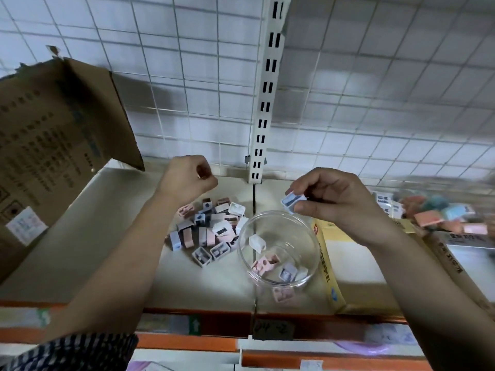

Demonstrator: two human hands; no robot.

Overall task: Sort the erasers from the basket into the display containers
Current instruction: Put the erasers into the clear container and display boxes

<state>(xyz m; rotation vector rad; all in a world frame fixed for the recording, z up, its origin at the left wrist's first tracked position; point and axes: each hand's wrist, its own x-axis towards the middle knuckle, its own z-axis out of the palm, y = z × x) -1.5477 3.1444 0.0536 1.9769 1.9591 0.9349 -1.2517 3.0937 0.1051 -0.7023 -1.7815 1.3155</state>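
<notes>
Right hand (332, 202) has a pale blue eraser (290, 201) pinched between thumb and fingertips, poised just above the far rim of the clear jar (278, 250). This looks like the drop step: the piece is lifted and only needs releasing. The next move calls for the fingers to part with the eraser over the jar's mouth, not its rim, so it falls in with the few pink and white ones at the bottom. The wrist is bent, knuckles up, forearm reaching in from the jar's right. Left hand (187, 178) hangs curled into a loose fist above the loose pile of erasers (209, 228) just left of the jar; whether it holds anything I cannot tell. The pile lies on the shelf (107, 250), touching the jar's left side.
</notes>
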